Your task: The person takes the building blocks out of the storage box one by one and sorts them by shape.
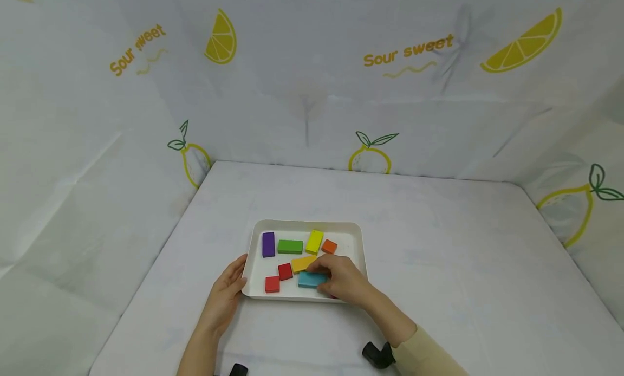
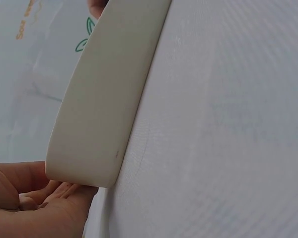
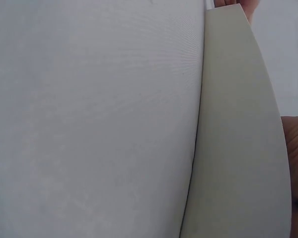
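A white tray (image 1: 258, 305) holds several coloured wooden blocks. At the tray's left side, my left hand (image 1: 225, 295) holds its edge; in the left wrist view that hand (image 2: 44, 203) touches the tray's end wall (image 2: 89, 124). Over the tray's right part, my right hand (image 1: 346, 281) pinches the blue block (image 1: 311, 280) between fingers and thumb. Just above the blue block lies an amber block (image 1: 303, 263), partly covered by the fingers. In the right wrist view, the tray's outer wall (image 3: 238, 124) hides the blocks, and little of the right hand (image 3: 297, 163) shows.
Also in the tray are purple (image 1: 268, 245), green (image 1: 290, 247), yellow (image 1: 314, 241) and orange (image 1: 329, 246) blocks. Two red blocks, one (image 1: 285, 271) above the other (image 1: 272, 284), lie lower left. A white cloth covers the table (image 1: 439, 267); a lemon-print curtain (image 1: 302, 67) hangs behind.
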A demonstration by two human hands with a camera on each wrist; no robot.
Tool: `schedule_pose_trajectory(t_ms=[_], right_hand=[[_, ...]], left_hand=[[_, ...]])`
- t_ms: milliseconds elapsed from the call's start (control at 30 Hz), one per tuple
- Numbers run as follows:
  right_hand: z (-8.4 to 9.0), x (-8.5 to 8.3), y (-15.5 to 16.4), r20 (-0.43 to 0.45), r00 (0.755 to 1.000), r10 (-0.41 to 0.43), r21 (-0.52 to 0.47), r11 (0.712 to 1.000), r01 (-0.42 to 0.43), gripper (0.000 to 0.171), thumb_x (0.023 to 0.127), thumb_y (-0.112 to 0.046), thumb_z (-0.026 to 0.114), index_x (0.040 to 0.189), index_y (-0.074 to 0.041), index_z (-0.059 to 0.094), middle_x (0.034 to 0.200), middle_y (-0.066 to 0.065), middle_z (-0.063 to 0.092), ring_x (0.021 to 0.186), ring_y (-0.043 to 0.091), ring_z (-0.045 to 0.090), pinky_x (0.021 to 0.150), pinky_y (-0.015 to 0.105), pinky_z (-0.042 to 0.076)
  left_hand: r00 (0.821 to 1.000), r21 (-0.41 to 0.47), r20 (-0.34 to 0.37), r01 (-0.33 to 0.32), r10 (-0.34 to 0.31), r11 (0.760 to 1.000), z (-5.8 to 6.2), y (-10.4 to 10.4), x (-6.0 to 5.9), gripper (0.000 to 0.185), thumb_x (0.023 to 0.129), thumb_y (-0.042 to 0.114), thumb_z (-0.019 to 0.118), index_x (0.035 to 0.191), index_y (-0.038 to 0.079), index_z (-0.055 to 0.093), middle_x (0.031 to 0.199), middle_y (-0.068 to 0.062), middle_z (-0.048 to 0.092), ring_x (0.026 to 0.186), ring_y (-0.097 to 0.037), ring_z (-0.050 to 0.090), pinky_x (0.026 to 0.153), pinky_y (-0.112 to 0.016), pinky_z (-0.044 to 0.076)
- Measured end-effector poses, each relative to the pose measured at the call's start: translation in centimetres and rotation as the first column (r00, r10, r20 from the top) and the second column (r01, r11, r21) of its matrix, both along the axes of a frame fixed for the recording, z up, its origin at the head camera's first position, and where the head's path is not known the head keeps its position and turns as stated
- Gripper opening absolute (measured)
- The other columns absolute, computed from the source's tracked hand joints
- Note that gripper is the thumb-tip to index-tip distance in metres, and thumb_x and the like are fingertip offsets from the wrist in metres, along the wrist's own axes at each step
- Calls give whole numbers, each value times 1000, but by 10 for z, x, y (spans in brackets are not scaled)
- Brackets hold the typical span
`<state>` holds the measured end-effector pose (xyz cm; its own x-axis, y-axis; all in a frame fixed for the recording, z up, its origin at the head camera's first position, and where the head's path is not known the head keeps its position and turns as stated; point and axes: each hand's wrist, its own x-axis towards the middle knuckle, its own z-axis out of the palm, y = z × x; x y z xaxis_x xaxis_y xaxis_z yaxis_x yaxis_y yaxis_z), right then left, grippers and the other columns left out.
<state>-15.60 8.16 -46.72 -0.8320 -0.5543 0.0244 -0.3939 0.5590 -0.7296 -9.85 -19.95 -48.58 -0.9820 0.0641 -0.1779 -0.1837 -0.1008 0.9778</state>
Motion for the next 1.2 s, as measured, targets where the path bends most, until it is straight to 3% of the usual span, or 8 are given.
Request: schedule_pose_trajectory(t_ms=[333, 633, 933, 1067, 1200], right_hand=[[2, 0, -2, -16, 999, 30, 74, 997, -29, 34, 80, 0, 76, 112, -11, 70, 111, -1, 74, 99, 13, 64, 95, 35, 57], [4, 1, 1, -21, 999, 39, 42, 998, -38, 37, 81, 0, 75, 117, -9, 69, 115, 1, 73, 103, 15, 66, 97, 35, 57], [30, -12, 28, -88, 996, 7, -16, 1000, -8, 40, 82, -2, 77, 119, -11, 68, 117, 1, 72, 106, 18, 66, 96, 38, 57], [46, -31, 61, -146, 985, -95, -30, 995, 92, 42, 82, 1, 76, 122, -9, 67, 119, 5, 71, 106, 23, 67, 95, 45, 57], [58, -50, 95, -164, 959, -232, -17, 972, 233, 43, 84, 0, 74, 126, -8, 65, 125, 11, 68, 113, 30, 65, 96, 51, 56]], left_hand=[[1000, 2, 3, 9, -9, 1000, 1, 0, 0, 54, 104, 0, 32, 157, 2, 18, 166, -20, 15, 153, -32, 16, 97, -2, 40], [1000, -9, 3, 5, -5, 1000, 1, 1, 0, 54, 105, 0, 32, 157, 3, 18, 166, -19, 15, 153, -31, 18, 98, -3, 40], [1000, -12, -2, -10, 10, 1000, -1, 0, -1, 54, 104, -1, 32, 156, 3, 20, 165, -20, 16, 154, -33, 15, 99, -4, 40], [1000, -17, 4, -9, 9, 1000, -1, 0, 0, 54, 104, -1, 32, 156, 4, 20, 165, -20, 17, 154, -32, 15, 98, -3, 40], [1000, -19, 8, -6, 6, 1000, 0, 0, 0, 54, 104, -1, 32, 156, 4, 20, 165, -20, 18, 154, -32, 17, 98, -3, 41]])
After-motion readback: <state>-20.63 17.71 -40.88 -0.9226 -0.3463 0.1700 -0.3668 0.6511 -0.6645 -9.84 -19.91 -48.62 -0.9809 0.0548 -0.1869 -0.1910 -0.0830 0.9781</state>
